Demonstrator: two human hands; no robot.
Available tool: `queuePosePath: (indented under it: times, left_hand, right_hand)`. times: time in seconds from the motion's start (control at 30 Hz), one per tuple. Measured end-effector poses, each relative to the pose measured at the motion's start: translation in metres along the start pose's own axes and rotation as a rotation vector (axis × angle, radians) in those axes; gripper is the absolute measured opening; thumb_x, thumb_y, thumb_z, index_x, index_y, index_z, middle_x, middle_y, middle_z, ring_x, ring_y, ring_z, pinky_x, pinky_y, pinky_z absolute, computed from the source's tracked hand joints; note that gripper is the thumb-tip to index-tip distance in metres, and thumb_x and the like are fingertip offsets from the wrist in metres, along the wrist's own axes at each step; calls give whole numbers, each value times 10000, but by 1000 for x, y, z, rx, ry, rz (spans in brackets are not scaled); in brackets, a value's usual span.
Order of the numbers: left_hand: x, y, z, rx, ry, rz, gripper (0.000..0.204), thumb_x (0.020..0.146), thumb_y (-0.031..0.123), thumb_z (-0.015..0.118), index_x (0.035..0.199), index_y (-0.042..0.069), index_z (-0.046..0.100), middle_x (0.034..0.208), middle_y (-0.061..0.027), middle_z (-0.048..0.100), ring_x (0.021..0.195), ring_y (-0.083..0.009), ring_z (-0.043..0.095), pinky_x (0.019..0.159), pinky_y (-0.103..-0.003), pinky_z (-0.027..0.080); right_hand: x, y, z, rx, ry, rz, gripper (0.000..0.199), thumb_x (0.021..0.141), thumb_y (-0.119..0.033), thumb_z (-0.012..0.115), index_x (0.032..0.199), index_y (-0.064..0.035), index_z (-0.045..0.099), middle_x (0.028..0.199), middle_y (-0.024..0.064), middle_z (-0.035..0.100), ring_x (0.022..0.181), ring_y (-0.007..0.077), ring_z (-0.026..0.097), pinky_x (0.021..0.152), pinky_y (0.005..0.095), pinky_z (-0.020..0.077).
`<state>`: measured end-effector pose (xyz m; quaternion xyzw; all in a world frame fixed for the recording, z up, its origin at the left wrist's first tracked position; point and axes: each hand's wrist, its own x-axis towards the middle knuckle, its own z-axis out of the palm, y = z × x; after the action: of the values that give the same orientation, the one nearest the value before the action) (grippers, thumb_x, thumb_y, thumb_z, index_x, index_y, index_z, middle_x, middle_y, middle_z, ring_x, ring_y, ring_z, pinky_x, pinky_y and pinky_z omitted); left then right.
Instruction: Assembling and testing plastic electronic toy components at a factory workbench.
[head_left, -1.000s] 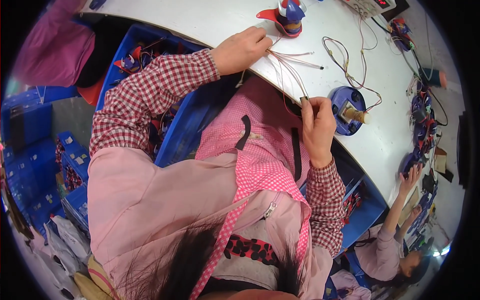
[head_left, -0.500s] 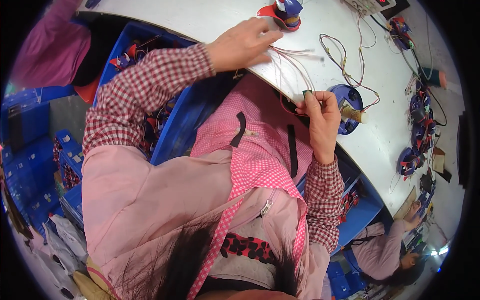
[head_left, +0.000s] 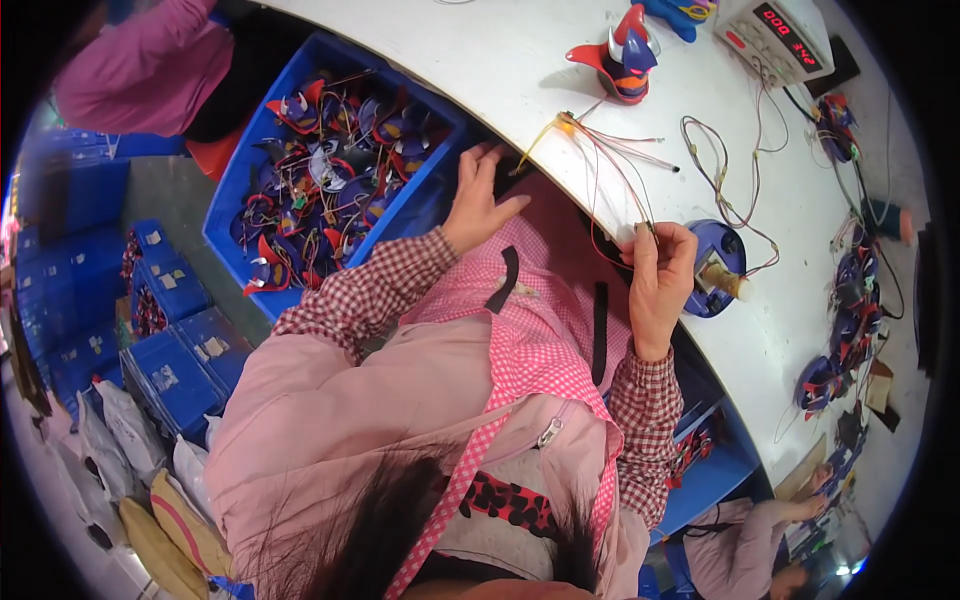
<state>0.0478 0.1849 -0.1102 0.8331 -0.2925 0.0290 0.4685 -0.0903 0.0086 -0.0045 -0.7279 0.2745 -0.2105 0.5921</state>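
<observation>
Right hand (head_left: 658, 280) pinches bundle of thin red and white wires (head_left: 615, 175) at table edge; light, limp, tangle-prone, best gripped near ends. Left hand (head_left: 480, 200) open, fingers spread, probably touching blue plastic bin (head_left: 225, 215) rim.

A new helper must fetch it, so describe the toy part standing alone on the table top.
Start at the white table, then look toward its far edge, near the grey meter box. There a red and blue toy part stands by itself above the thin wires. Similar parts nearby lie heaped in the blue bin; this one stands alone.
</observation>
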Motion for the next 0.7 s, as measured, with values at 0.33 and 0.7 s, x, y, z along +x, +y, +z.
queuePosePath:
  times: [0.33, 0.7]
  left_hand:
    - [-12, 9, -15, -675, -313, -455, 248, 876, 109, 568, 1079, -31, 543, 928, -111, 544, 754, -162, 606, 654, -255, 520]
    - [14, 113, -41, -1039, -633, -706, 229, 887, 122, 566, 1050, -40, 574, 781, -58, 592, 645, -112, 601, 553, -224, 511]
  right_hand:
    - [0, 13, 4, -287, 141, -312, 167, 842, -41, 634, 936, -8, 499, 819, 49, 547, 632, 95, 526, 570, 207, 429]
    - [-3, 8, 5, -585, 85, -502, 177, 773, 27, 652, 895, -17, 532, 790, 120, 524, 653, 245, 540, 553, 297, 436]
